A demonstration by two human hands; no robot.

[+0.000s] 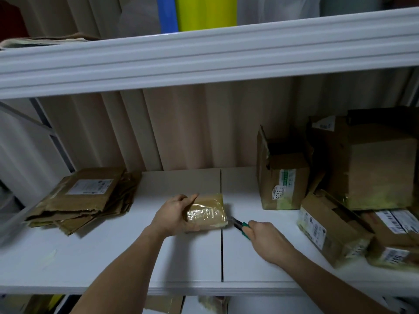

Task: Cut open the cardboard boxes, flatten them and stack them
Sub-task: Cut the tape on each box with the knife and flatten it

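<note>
A small flat cardboard box (209, 213) wrapped in shiny tape lies in the middle of the white shelf (136, 257). My left hand (175, 215) grips its left side, thumb over the far edge. My right hand (268, 240) holds a green-handled utility knife (240, 225), whose blade tip points at the box's right edge. To the left sits a stack of flattened cardboard (84, 198).
Uncut boxes crowd the right end of the shelf: an open-flapped one (283, 177), a large one (374, 162), and lower ones (328, 227) with labels. An upper shelf beam (204, 55) spans overhead. A seam (221, 245) divides the shelf boards.
</note>
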